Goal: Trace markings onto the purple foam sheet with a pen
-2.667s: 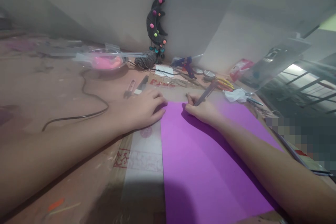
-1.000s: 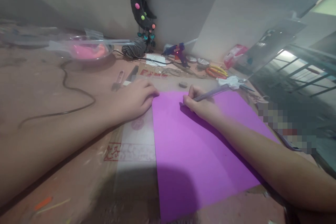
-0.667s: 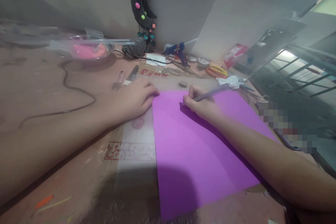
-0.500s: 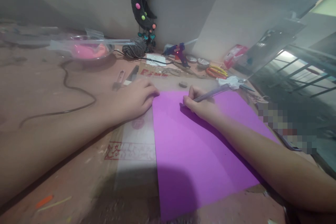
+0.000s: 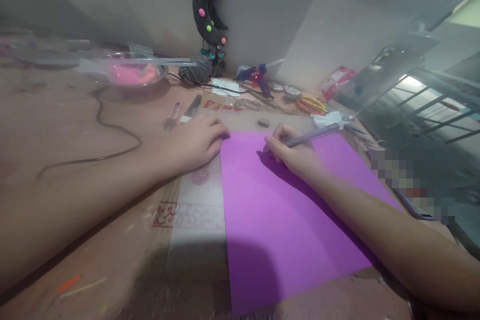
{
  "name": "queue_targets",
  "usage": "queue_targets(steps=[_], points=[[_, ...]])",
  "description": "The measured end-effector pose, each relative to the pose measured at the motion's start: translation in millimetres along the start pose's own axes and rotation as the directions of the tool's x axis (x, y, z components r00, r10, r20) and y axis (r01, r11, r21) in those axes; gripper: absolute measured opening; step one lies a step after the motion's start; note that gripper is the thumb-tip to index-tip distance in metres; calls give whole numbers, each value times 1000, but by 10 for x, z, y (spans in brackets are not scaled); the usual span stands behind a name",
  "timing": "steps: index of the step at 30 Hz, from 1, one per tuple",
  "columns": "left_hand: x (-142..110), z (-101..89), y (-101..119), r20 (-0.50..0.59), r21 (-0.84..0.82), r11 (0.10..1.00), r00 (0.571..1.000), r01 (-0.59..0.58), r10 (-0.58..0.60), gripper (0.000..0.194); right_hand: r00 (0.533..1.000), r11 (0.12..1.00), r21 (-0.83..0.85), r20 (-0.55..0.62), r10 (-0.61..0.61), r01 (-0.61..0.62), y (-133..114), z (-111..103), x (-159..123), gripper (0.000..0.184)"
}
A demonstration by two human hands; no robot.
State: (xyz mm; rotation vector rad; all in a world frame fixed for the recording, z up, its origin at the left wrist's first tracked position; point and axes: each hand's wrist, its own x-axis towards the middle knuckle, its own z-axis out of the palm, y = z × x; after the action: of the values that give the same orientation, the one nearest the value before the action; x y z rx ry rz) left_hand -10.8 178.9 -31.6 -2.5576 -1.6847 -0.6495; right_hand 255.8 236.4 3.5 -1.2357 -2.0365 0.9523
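Note:
A purple sheet of paper [image 5: 285,230] lies on the table, over a whitish sheet with red printing [image 5: 195,215]. My left hand [image 5: 198,140] rests palm down at the paper's upper left corner, its fingertips touching the edge and nothing in its grasp. Over the upper part of the purple sheet, my right hand [image 5: 294,152] is closed around a grey pen [image 5: 317,133] in a writing grip. The pen slants, tip down to the left, close to the paper. I cannot tell whether the tip touches, and no clear line shows there.
An eraser-like lump [image 5: 263,122] sits beyond the paper. Farther back are a glue gun [image 5: 257,75], grey yarn [image 5: 195,70], pliers [image 5: 311,105] and a clear bowl with pink contents [image 5: 131,72]. A box cutter [image 5: 174,112] and a dark cable [image 5: 112,125] lie on the left.
The whole view has shifted slightly. My right hand and the pen have moved a little to the right, and the tip now stands farther from its shadow. My left hand stays at the paper's corner.

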Motion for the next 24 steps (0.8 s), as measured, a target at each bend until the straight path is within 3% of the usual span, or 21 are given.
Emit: queue_targets(steps=[3, 7, 10, 16, 19, 24], points=[[0, 4, -2, -6, -2, 1000, 1000, -13, 13, 36, 995, 995, 96, 103, -6, -4, -89, -37, -13, 34], [-3, 6, -3, 5, -13, 1000, 1000, 0, 0, 36, 950, 973, 223, 313, -18, -55, -338, -33, -171, 24], [-2, 3, 10, 13, -8, 1000, 1000, 20, -20, 36, 929, 970, 234, 370, -22, -70, -449, 63, -327, 22], [11, -9, 41, -1, -4, 1000, 1000, 27, -27, 36, 934, 984, 179, 350, -77, 14, -389, 288, -432, 29], [10, -21, 51, 13, -3, 1000, 999, 29, -29, 35, 961, 988, 139, 259, -99, 64, -353, 292, -419, 27], [4, -20, 53, 19, -6, 999, 999, 39, -39, 36, 988, 999, 19, 150, -43, 40, -261, 237, -416, 28]])
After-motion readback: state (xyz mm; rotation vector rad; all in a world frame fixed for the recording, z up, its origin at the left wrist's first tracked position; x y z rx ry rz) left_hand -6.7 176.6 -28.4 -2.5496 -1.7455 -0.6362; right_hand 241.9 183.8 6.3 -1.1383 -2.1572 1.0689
